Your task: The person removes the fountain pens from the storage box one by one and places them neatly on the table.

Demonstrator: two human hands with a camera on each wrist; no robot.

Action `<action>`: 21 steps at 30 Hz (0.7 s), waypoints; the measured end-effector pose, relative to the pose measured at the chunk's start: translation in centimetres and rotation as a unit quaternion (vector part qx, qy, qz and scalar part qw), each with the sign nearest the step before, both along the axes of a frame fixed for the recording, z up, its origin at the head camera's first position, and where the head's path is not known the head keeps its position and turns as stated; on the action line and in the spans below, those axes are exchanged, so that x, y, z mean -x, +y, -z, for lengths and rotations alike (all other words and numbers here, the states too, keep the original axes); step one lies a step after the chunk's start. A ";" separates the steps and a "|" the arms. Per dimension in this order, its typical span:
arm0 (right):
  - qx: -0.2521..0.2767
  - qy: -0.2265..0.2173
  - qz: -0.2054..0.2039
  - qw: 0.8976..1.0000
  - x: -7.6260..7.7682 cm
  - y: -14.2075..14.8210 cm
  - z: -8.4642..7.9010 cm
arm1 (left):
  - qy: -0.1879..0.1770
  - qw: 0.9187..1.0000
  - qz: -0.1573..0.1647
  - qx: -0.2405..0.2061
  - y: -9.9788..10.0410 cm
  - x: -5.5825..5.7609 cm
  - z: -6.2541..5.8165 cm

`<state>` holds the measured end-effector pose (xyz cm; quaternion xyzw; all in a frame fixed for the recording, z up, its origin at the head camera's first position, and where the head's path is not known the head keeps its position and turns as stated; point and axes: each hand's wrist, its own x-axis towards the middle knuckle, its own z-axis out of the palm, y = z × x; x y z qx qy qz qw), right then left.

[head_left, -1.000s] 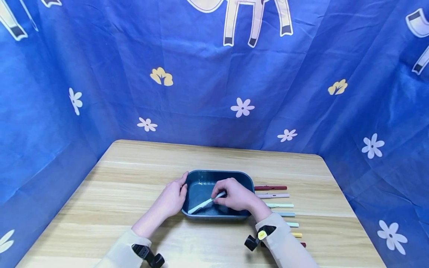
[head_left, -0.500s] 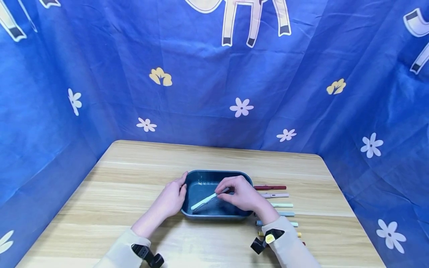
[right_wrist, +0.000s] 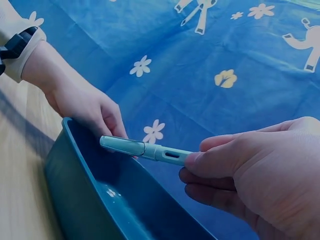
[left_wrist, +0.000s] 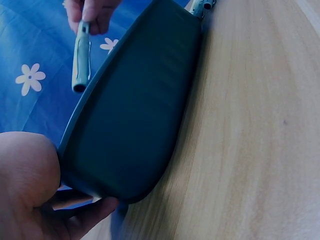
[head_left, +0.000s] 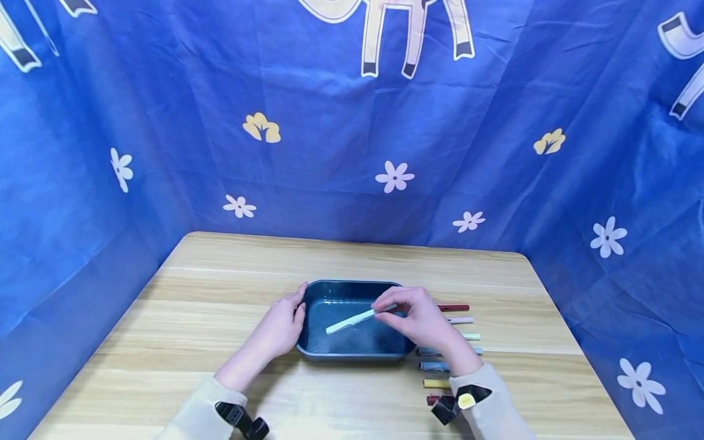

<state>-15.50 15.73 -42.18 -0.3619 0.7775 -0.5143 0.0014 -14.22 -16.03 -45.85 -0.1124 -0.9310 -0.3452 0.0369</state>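
Observation:
A mint-green capped pen [head_left: 350,322] slants above the dark teal box [head_left: 337,310], its cap end pointing left. My right hand [head_left: 419,316] pinches the pen near its other end between thumb and fingers. In the right wrist view the pen [right_wrist: 125,145] shows a clip on its cap and a slot in its barrel. My left hand [head_left: 279,325] holds the box's left end, thumb at the rim. Seen from the left wrist, fingers [left_wrist: 92,215] reach round the outside of that end. No other object shows inside the box.
Several pens lie in a column right of the box, among them a far dark red pen [head_left: 455,308], a lilac pen [head_left: 461,320] and a yellow pen [head_left: 436,384]. My right forearm partly covers them. Blue curtains [head_left: 330,153] surround the wooden table [head_left: 231,263].
My right hand has moved right and up, carrying the pinched pen from low in the box to higher over it. The left hand and box have stayed put.

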 end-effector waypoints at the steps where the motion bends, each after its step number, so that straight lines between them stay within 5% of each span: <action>1: 0.004 0.000 0.002 1.000 -0.1 0.3 0.0 | -0.001 1.000 0.000 0.000 0.0 0.0 0.0; 21: 0.092 0.000 0.026 0.995 -3.5 4.9 0.4 | -0.003 1.000 -0.003 0.002 0.1 0.0 -0.1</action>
